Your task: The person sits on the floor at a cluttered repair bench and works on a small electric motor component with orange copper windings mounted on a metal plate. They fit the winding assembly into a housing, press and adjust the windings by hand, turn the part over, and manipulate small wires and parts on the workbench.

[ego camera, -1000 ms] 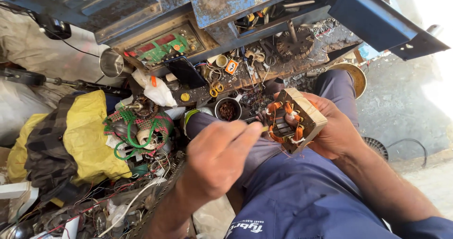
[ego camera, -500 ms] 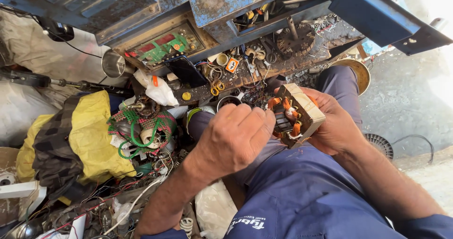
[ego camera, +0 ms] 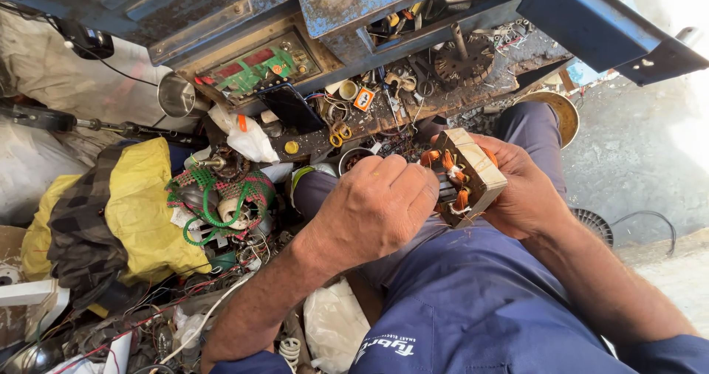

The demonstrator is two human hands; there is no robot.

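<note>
Your right hand (ego camera: 528, 189) grips the motor stator (ego camera: 465, 175) over your lap; your left hand (ego camera: 377, 208) curls at its copper windings, perhaps pinching wire. Windings remain in place.

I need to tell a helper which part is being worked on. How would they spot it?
Look above the blue-trousered lap, between the two hands. The right hand cups a square motor stator; the left hand closes over its near side. Pale laminated edges and orange-wrapped copper windings mark it out.
</note>
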